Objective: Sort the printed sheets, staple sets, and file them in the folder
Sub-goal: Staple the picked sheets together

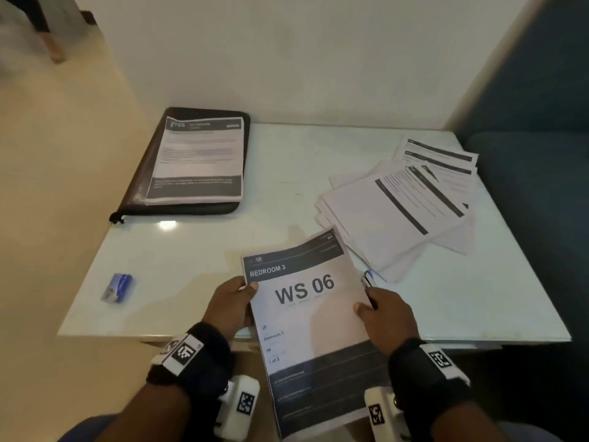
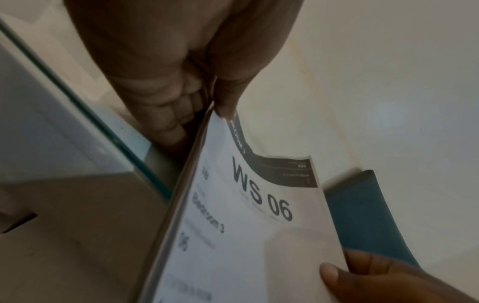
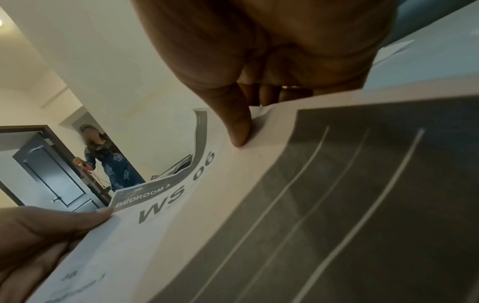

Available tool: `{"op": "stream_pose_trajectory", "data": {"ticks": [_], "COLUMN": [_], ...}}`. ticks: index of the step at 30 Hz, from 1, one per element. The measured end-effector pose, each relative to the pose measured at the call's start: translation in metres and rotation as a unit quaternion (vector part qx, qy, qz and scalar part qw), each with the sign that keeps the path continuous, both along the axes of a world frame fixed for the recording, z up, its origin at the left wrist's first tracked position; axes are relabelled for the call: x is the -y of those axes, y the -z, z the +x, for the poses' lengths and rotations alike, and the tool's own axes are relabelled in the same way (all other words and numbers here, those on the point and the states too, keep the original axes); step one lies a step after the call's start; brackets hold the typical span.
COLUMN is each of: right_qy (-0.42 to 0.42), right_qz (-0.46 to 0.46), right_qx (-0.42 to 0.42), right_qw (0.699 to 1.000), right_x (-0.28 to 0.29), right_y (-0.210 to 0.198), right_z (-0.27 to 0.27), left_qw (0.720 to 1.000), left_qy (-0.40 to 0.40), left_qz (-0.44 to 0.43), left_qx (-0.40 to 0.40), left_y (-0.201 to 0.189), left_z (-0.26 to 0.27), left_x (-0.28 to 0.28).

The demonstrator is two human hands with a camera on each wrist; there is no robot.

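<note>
White printed sheets headed "WS 06" [image 1: 306, 301] are held as a set over the near edge of the table [image 1: 287, 199], tilted toward the person. The left hand [image 1: 231, 306] pinches the set's left edge near the top, thumb on the front and fingers curled behind. The right hand [image 1: 387, 317] grips the right edge the same way, thumb pressed on the page; a pen-like thing [image 1: 367, 279] pokes out above this hand, but whether the hand holds it is unclear. A loose, fanned pile of sheets [image 1: 401, 202] lies on the right of the table. At the far left lies a black folder [image 1: 149, 173] with a printed set [image 1: 197, 161] on top. A small blue stapler [image 1: 117, 288] sits near the left edge.
</note>
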State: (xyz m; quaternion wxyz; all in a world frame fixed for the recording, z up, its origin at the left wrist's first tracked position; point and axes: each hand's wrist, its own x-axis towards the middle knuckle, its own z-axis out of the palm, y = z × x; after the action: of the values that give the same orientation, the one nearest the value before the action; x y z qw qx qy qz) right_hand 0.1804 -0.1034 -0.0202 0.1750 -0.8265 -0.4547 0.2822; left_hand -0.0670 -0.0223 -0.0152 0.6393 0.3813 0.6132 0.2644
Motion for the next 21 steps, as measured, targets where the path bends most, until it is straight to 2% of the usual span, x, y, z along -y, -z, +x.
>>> {"op": "stream_pose_trajectory", "data": {"ticks": [3,7,13,17,19,21], "right_qy": [0.014,-0.007,0.011,-0.031,-0.041,-0.028], "right_qz": [-0.023,-0.060,0.036,-0.067,-0.059,-0.043], "right_qx": [0.004,0.032,0.133,0.146,0.166,0.150], "right_qw": [1.000,0.998,0.990,0.986,0.983,0.987], "right_x": [-0.001,-0.002,-0.018,-0.026,-0.029,-0.031], "right_y": [0.004,-0.004,-0.026,-0.011,-0.010,-0.015], "right_z": [-0.001,-0.001,0.024,0.022,0.018,0.019], "left_qw": [1.000,0.998,0.993,0.989,0.988,0.986], "left_qy": [0.012,0.030,0.040,0.043,0.051,0.062], "left_qz": [-0.006,0.018,0.051,0.062,0.064,0.074], "left_qx": [-0.003,-0.049,-0.101,-0.125,-0.133,-0.139], "left_y": [0.003,0.005,-0.001,0.002,0.004,0.006], "left_z": [0.001,0.001,-0.007,-0.014,-0.014,-0.014], "left_x": [-0.003,-0.007,-0.012,-0.019,-0.021,-0.022]}}
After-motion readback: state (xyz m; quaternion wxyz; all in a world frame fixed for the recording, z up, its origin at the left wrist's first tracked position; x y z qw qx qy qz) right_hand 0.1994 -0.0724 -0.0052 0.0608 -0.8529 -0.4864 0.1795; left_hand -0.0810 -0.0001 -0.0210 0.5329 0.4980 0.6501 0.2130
